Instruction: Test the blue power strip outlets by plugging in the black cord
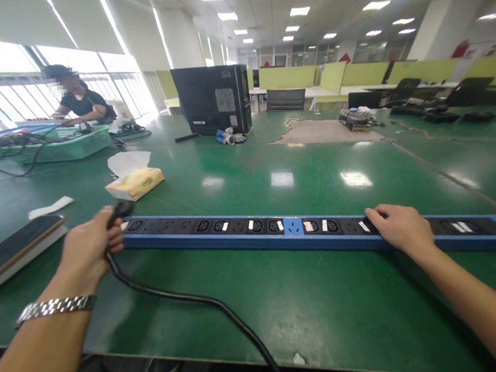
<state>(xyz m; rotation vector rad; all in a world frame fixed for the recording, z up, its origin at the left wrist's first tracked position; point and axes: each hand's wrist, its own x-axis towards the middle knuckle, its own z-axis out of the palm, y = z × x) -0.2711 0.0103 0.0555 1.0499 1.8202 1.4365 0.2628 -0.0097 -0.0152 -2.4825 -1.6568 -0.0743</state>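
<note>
Head view shows a long blue power strip (283, 233) lying flat on the green table (257, 309). It runs from left to right across the table, right in front of the person, and both hands are on it or at its end.

At the left end of the strip is a black plug (117, 211). The left hand (87, 247) is closed around the plug and holds it just at the first socket (I cannot tell if the plug is pushed in or not). A black cord (200, 302) runs from that hand, across the table and down over the near edge. A shiny watch (56, 307) sits on the left wrist.

The right hand (398, 229) rests on top of the strip, well to the right of the middle. Its fingers lie flat and loose on the sockets, holding nothing.

Behind the left end is a tissue box (134, 181). A flat board (10, 249) lies to the left of the left hand. Farther back stands a black computer case (211, 99). Far off to the left is a green basket (67, 144) with a person (79, 102) sitting behind it.
</note>
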